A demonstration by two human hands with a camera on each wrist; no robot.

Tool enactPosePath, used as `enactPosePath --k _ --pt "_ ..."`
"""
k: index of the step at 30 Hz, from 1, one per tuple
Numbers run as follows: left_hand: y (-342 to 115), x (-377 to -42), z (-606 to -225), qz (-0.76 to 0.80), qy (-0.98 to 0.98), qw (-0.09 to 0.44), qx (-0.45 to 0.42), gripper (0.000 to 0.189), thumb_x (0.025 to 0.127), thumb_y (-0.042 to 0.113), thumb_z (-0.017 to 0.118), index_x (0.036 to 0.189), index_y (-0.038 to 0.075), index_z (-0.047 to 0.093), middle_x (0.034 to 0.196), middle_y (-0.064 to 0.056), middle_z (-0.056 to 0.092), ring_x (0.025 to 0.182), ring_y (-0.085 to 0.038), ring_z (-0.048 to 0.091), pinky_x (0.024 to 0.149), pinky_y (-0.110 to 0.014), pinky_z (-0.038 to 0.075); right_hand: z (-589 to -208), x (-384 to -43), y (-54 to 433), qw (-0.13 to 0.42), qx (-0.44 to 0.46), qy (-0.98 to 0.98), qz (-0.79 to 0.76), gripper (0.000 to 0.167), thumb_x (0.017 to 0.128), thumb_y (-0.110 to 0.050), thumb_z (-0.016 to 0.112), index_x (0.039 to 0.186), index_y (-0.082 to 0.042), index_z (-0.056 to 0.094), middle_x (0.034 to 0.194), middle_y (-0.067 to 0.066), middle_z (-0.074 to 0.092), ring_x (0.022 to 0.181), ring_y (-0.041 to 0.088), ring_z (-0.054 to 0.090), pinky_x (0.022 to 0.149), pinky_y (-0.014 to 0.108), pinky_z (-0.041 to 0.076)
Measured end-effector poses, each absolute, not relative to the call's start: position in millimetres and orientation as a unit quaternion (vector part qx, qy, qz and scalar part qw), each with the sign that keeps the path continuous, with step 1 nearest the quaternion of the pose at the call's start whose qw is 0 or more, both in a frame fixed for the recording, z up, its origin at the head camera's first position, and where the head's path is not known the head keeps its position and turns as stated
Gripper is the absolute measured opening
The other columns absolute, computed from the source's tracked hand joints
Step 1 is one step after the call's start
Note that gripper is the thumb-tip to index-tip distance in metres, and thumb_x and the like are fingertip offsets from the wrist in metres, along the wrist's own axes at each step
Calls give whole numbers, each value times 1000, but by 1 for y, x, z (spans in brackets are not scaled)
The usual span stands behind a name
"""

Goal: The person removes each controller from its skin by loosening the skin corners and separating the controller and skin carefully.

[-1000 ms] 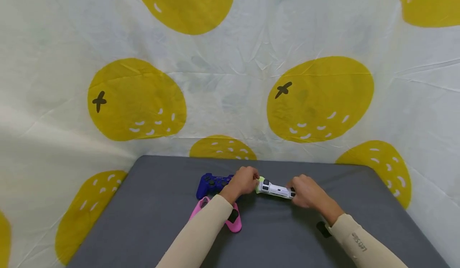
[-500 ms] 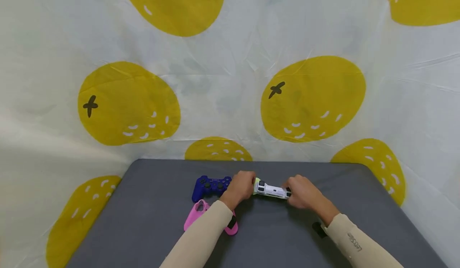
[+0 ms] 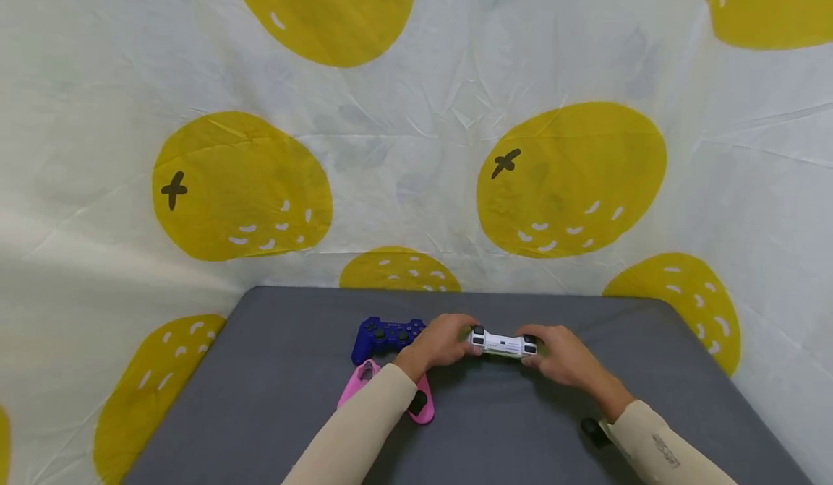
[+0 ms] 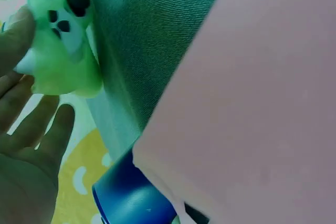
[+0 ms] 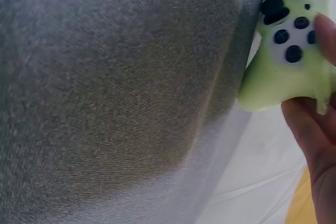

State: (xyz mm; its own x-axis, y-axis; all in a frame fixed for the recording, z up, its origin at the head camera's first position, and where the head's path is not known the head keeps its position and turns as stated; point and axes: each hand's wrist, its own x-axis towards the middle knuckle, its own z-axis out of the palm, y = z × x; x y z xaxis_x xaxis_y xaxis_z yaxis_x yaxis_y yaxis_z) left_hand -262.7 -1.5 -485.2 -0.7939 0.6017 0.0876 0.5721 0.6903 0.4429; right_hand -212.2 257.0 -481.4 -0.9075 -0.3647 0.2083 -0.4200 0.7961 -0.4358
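A white game controller in a light green soft cover is held between both hands, its trigger edge turned up in the head view. The left hand grips its left end, and the right hand grips the other. In the left wrist view the thumb lies against the green cover, with some fingers spread below it. In the right wrist view the thumb presses the button side, while fingers lie behind the green cover, whose loose edge flap hangs near the handle.
A blue game controller lies on the grey table, left of the hands. A pink cover lies in front of it, partly hidden under the left forearm. Behind the table hangs a white cloth with yellow fruit prints.
Both hands have shifted their hold from the top edge to round the controller's ends. The green part seen at its left end is now mostly covered, and the controller sits slightly more level.
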Motion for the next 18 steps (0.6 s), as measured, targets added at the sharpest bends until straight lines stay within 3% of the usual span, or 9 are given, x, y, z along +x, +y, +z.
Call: enactPosePath --k 10,18 --pt "-5 -261 -480 296 903 9 312 26 99 28 72 120 13 73 118 -2 74 99 -12 66 92 -30 55 -470 -213 255 71 199 -932 295 34 87 -8 82 120 -5 72 104 9 76 77 7 57 68 26 48" --pt "-3 -259 -468 351 892 1 285 36 101 28 68 130 7 69 131 -8 70 118 -21 66 104 -36 53 -455 -214 256 87 188 -925 320 39 90 -7 79 127 -3 70 105 12 76 72 5 54 65 25 46"
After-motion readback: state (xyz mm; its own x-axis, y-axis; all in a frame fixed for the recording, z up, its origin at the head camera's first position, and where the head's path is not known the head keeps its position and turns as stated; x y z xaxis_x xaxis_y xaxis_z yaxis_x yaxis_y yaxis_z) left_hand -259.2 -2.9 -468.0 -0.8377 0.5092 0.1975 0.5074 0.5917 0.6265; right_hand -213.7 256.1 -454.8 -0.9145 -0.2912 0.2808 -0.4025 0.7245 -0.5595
